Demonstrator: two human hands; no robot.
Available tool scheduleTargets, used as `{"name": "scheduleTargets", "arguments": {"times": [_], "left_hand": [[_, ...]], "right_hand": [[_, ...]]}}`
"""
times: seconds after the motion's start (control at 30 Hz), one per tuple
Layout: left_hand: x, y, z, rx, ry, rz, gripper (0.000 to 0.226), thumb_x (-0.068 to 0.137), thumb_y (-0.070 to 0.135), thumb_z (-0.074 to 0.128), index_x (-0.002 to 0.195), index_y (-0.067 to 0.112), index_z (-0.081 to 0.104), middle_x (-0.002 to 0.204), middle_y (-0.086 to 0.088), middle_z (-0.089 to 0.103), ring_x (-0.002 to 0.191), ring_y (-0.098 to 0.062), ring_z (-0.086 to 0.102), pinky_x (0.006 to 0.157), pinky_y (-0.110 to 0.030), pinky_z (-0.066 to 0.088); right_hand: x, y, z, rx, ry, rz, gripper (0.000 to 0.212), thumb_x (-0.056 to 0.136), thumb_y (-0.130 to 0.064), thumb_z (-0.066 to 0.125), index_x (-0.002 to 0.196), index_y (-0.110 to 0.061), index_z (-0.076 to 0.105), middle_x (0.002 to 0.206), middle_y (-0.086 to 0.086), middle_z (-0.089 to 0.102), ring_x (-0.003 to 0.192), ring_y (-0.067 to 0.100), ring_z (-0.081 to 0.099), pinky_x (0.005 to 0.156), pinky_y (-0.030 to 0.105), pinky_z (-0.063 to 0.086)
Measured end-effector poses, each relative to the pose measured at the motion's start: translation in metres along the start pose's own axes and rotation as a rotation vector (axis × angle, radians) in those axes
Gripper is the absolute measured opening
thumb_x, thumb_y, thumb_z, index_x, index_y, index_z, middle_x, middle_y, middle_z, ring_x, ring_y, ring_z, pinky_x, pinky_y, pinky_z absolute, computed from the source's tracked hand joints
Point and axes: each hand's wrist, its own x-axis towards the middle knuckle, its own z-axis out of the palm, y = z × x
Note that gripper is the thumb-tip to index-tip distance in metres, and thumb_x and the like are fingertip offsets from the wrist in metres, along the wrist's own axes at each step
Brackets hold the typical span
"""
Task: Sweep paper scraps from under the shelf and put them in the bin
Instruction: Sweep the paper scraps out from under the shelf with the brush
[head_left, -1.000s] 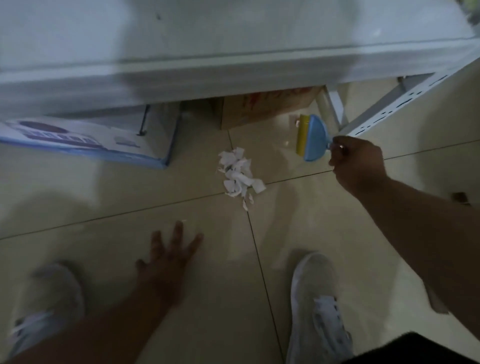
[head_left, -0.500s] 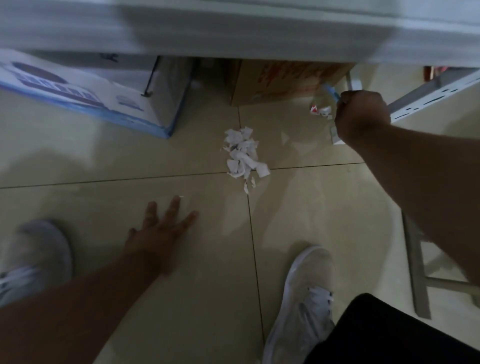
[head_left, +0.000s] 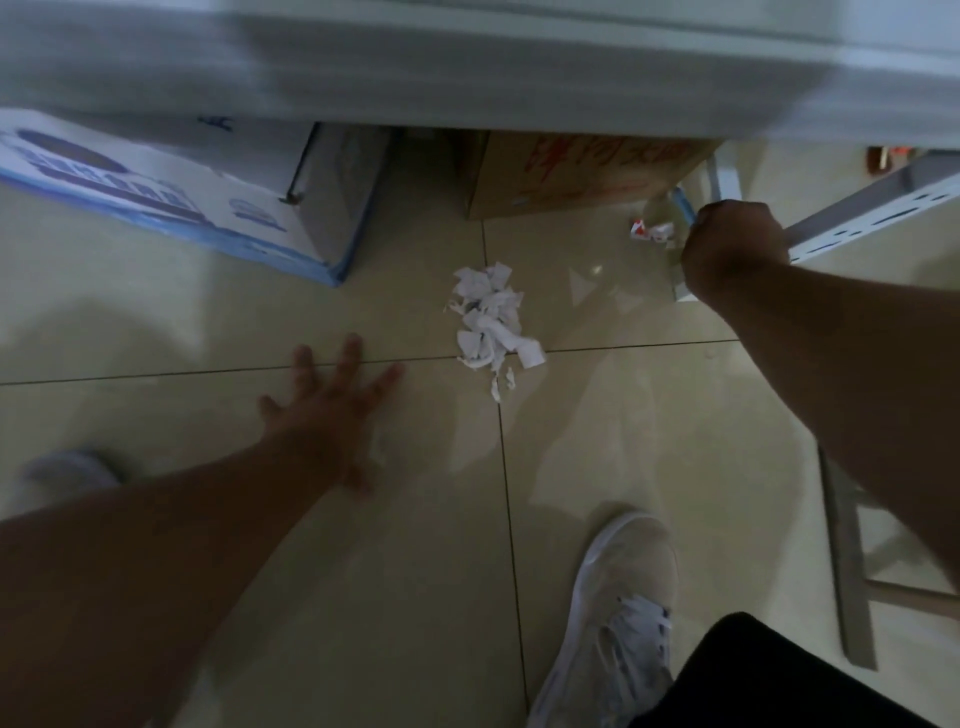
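Observation:
A pile of white paper scraps (head_left: 491, 322) lies on the tiled floor just in front of the white shelf (head_left: 467, 78). A few more scraps (head_left: 652, 231), white and red, lie further right beside a brown carton. My right hand (head_left: 735, 249) grips the handle of a small blue brush (head_left: 680, 202), whose head is mostly hidden behind my fist and blurred, right next to those scraps. My left hand (head_left: 327, 410) rests flat on the floor with fingers spread, left of the main pile.
A white and blue box (head_left: 171, 202) and a brown cardboard carton (head_left: 571, 176) stand under the shelf. A perforated metal shelf rail (head_left: 878, 208) runs at the right. My white shoes (head_left: 618, 618) stand on the floor near the bottom. No bin is in view.
My right hand has carried the brush further under the shelf towards the carton, so its blue head is now mostly hidden. The view has shifted lower. My left hand stays pressed on the floor.

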Motion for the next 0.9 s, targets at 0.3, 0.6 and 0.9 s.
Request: {"name": "scheduleTargets", "arguments": {"times": [0.3,0.6,0.9], "left_hand": [[-0.003,0.000,0.002,-0.028,0.029,0.008,0.154,0.059,0.038,0.100,0.148,0.070,-0.021,0.162,0.017,-0.044,0.155,-0.046,-0.027,0.109,-0.086,0.022],[-0.003,0.000,0.000,-0.039,0.011,-0.001,0.156,0.058,0.033,0.101,0.149,0.069,-0.019,0.161,0.018,-0.046,0.154,-0.046,-0.029,0.109,-0.086,0.020],[-0.004,0.003,-0.001,-0.043,0.010,-0.002,0.152,0.059,0.035,0.100,0.152,0.066,-0.016,0.163,0.016,-0.043,0.154,-0.048,-0.028,0.108,-0.087,0.021]], "right_hand": [[-0.034,-0.032,0.017,0.135,-0.107,-0.091,0.030,0.094,-0.015,0.045,0.116,-0.008,0.063,0.106,0.023,0.066,0.098,0.042,0.066,0.076,0.041,0.053],[-0.051,-0.038,-0.006,0.175,0.000,-0.322,0.024,0.099,-0.018,0.043,0.100,-0.006,0.064,0.093,0.019,0.068,0.082,0.038,0.065,0.069,0.037,0.052],[-0.015,-0.012,-0.021,0.083,0.017,-0.136,0.016,0.085,-0.011,0.052,0.096,-0.008,0.063,0.087,0.019,0.068,0.082,0.040,0.067,0.062,0.034,0.044]]}}
